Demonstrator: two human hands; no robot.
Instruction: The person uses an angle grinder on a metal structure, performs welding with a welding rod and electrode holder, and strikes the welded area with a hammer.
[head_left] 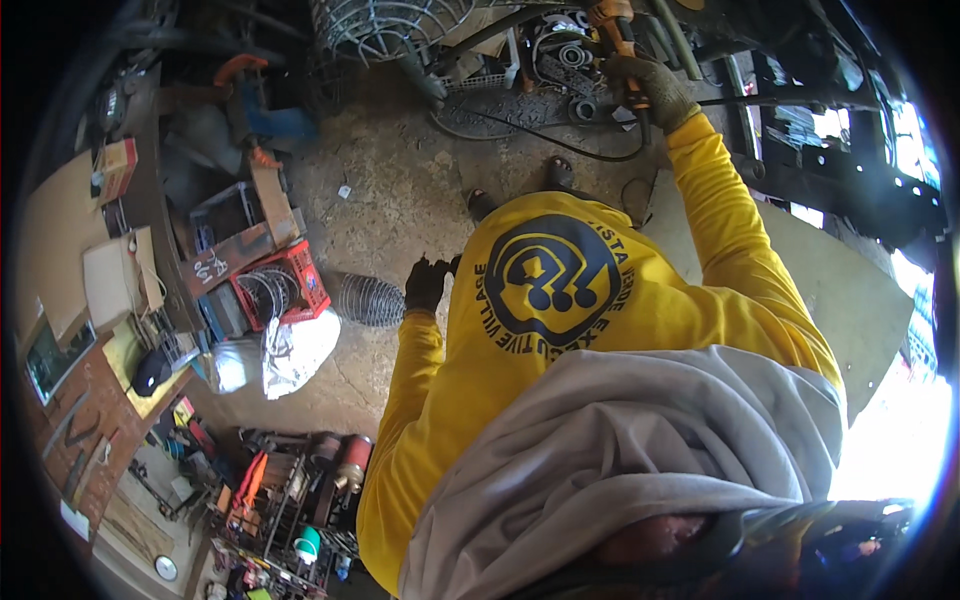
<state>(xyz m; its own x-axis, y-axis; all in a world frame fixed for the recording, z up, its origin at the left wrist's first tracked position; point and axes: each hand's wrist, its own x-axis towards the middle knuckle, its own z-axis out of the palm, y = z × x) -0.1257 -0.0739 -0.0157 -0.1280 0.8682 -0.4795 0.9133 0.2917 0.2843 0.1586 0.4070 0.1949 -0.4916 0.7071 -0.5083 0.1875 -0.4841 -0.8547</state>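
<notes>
My right hand, in a greyish-brown work glove, is wrapped round the body of an orange and black corded power tool that looks like an angle grinder. It is held out at the upper right, and its working end is cut off by the top edge. A black cord curves away from the tool's rear. My left hand, in a dark glove, hangs low beside my yellow shirt. Its fingers look loosely apart, with nothing visible in them. A ribbed wire coil lies just left of it.
A red crate with wire coils and a white sack stand at left, below a bench with cardboard. A wire cage and metal parts lie ahead. A flat sheet is at right; a cluttered rack stands lower left.
</notes>
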